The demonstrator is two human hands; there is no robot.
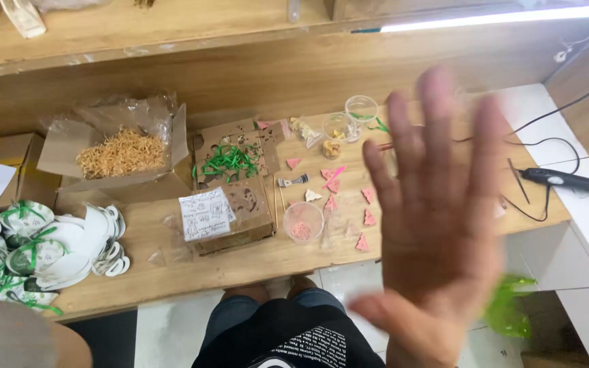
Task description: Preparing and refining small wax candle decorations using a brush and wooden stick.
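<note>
My right hand (438,225) is raised in front of the camera, blurred, with its fingers spread and nothing in it. It hangs over the right part of a wooden bench (240,262). Just left of the hand, several small pink triangular pieces (349,197) lie on the bench beside a clear cup (303,221) with pink bits in it. Further left stands a small cardboard box (240,211) with a white printed card (204,213) on it. My left hand is out of view.
An open carton of straw-like shreds (121,153) and a tray of green ribbon (230,162) sit at the back. White paper packets tied with green ribbon (22,252) are piled at the left. A black glue gun (564,180) with cable lies on the right.
</note>
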